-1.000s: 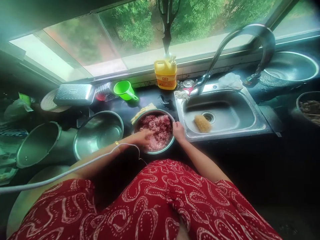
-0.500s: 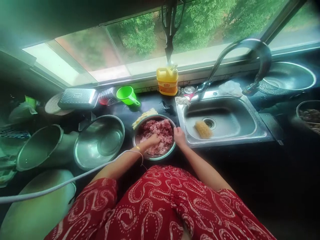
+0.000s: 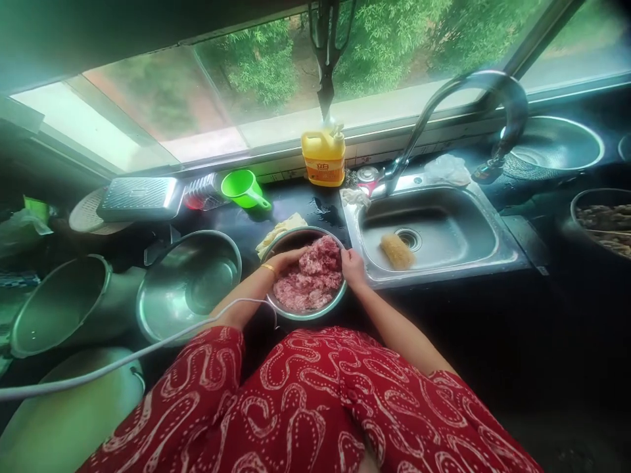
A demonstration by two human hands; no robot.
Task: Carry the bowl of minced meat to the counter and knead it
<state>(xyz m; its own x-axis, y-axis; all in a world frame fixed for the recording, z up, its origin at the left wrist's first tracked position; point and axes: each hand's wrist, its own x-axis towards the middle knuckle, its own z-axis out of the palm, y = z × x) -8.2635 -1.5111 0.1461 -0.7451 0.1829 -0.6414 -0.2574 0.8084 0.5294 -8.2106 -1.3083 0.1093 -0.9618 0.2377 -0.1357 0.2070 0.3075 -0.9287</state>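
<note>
A metal bowl of pink and red minced meat sits on the dark counter in front of my body. My left hand reaches in over the left side of the bowl. Its fingers curve into the meat and lift a clump up on the far right; the fingertips are hidden in it. On the right side, my right hand is closed around the bowl's rim, with the thumb up on the edge. Beyond the bowl lies a folded pale yellow cloth.
Right of the bowl is a steel sink with a sponge and a curved faucet. To the left stand a large basin and a pot. A white cable crosses my left forearm. Behind are a green scoop and a yellow jug.
My left hand has moved from the middle of the meat to the bowl's far left, and the meat is now heaped toward the far right. My right hand keeps hold of the rim.
</note>
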